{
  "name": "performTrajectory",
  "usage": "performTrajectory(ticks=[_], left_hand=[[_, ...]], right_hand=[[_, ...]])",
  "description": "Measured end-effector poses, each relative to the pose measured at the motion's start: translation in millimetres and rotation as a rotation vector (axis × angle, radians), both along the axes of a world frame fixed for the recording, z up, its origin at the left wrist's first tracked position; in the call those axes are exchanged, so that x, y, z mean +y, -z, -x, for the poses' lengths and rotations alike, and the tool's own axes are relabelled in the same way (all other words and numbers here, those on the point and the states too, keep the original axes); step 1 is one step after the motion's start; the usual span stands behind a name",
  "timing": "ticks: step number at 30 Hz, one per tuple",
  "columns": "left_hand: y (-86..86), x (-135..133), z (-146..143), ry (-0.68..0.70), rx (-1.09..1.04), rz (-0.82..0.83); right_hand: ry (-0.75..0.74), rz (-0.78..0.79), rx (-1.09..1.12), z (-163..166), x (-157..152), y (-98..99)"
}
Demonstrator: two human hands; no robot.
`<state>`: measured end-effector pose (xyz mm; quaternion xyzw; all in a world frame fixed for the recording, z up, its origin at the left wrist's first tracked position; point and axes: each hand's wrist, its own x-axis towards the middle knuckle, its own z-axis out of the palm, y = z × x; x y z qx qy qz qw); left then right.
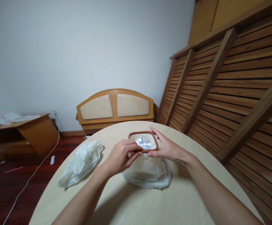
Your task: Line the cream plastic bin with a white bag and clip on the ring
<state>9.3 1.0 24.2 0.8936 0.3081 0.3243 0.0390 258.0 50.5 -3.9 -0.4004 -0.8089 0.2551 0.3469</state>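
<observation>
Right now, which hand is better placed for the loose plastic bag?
Likely the left hand: it is nearer the loose plastic bag; the right hand is across the brown rim from it.

Over here, the person's left hand (120, 154) and right hand (167, 147) are both bare, with slim fingers (133, 147) that taper to rounded tips; the nails are too small for me to make out. Behind the fingers, the backs of the hands look smooth and narrow into slender wrists. Farther back from the fingers, the left forearm (86, 195) and right forearm (213, 187) are bare as well, long and smooth, broadening away from the wrists as far as I can see.
</observation>
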Motion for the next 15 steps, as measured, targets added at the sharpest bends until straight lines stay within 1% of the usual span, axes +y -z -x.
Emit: performTrajectory(ticks=[10, 15], left_hand=[[0.3, -0.2, 1.4, 0.013, 0.006, 0.023], [-0.8, -0.4, 1.4, 0.012, 0.005, 0.024]], right_hand=[[0.014, -0.072, -0.002, 1.2, 1.4, 0.3], [-0.004, -0.092, 0.009, 1.2, 3.5, 2.2]])
